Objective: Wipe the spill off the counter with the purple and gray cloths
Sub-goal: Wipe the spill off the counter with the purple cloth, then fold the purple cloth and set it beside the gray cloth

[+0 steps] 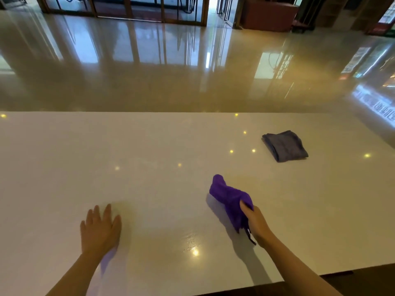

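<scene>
My right hand (255, 224) grips a bunched purple cloth (228, 196), whose free end rests on the white counter (149, 146) to the front right. A wet, shiny patch (192, 242) glistens on the counter just left of that hand. My left hand (100, 228) lies flat on the counter at the front left, fingers spread, holding nothing. A folded gray cloth (285, 146) sits farther back on the right, apart from both hands.
The counter's far edge (192, 112) drops to a glossy beige floor (171, 71). Its near edge (320, 274) runs diagonally at the lower right. Glass doors with wooden frames (128, 7) stand at the back.
</scene>
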Available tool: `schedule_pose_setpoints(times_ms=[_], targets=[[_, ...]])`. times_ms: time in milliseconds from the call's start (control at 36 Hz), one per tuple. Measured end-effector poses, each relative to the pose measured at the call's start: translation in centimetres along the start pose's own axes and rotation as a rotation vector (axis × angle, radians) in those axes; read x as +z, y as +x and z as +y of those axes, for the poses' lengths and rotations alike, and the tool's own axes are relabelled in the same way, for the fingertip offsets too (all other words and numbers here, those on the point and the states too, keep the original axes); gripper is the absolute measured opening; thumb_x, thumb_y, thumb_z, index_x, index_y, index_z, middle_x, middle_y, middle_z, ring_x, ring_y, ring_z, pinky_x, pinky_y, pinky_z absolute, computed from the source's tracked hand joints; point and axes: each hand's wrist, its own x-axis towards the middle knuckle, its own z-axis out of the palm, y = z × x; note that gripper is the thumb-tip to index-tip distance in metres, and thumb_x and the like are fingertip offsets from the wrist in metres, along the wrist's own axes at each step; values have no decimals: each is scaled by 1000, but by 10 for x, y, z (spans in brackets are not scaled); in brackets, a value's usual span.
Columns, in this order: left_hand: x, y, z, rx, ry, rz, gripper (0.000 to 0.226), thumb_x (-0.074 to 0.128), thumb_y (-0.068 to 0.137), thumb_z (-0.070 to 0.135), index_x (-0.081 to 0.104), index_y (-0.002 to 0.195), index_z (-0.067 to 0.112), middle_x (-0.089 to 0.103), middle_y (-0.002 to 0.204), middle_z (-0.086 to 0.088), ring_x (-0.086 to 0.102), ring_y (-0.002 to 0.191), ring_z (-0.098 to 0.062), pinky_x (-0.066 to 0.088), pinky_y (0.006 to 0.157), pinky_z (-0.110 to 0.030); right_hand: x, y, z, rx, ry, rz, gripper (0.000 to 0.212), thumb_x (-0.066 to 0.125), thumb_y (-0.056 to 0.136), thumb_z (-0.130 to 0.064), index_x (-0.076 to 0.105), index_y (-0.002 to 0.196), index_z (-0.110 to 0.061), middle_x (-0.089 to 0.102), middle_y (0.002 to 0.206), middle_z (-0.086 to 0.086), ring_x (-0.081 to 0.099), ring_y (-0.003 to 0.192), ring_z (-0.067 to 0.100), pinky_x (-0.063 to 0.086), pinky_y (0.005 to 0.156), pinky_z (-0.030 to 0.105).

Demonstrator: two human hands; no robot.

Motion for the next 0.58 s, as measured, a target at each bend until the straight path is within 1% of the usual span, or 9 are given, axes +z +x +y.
schedule_pose_setpoints(times_ms=[56,111,167,222,306,361,417,472,583], targets=[[-3,-5,38,92,-178,-30,50,40,96,29,33,141,10,35,148,-18,32,137,-33,27,113,-43,9,1,-17,-95,110,19,64,69,68,-52,61,108,-3,66,75,-7,63,68,10,52,50,11],[-13,-16,87,115,-475,-132,45,38,97,27,36,139,11,41,146,-15,41,132,-32,32,109,-41,13,6,-33,-185,95,5,64,58,67,-62,60,107,-13,67,83,-5,63,73,7,54,52,12],[-22,-31,131,41,-919,-350,38,37,98,24,43,132,9,45,140,-17,48,122,-36,38,101,-45,23,10,-44,-209,58,-32,34,51,82,-51,58,100,-23,68,100,4,62,80,6,54,57,14],[-26,-44,170,-29,-1262,-576,29,37,97,28,50,118,13,49,134,-20,53,110,-35,43,93,-49,28,13,-51,-231,-31,-72,27,43,95,-30,56,112,-13,65,98,-3,63,88,10,52,59,10],[-34,-47,219,-1,-1373,-764,38,40,90,49,50,112,19,59,117,-13,60,103,-32,51,85,-48,33,11,-64,-337,-177,-212,38,41,97,-29,48,130,-12,63,99,-12,66,89,-1,51,67,7],[-36,-44,240,-18,-1486,-796,46,49,82,53,60,106,14,69,104,-14,67,96,-29,55,78,-44,33,12,-69,-438,-310,-301,44,45,96,-29,38,139,-24,57,130,-1,57,115,5,51,93,22],[-38,-44,252,-50,-1583,-832,40,64,68,47,74,87,14,76,87,-13,73,82,-26,59,67,-39,28,17,-71,-533,-669,-315,60,49,93,-35,20,145,-30,22,156,1,21,144,21,24,118,44],[-40,-43,260,-44,-1627,-886,28,69,60,36,78,71,12,76,76,-14,74,70,-25,59,56,-35,19,22,-71,-555,-908,-334,77,52,89,-46,4,147,-29,-4,159,-1,-8,146,22,0,121,47],[-34,-31,276,-36,-1654,-887,31,63,61,17,68,90,8,75,74,-12,72,68,-25,60,56,-36,-16,33,-78,-484,-636,-433,61,55,89,-39,24,141,-37,3,159,-3,-3,145,18,7,119,47]])
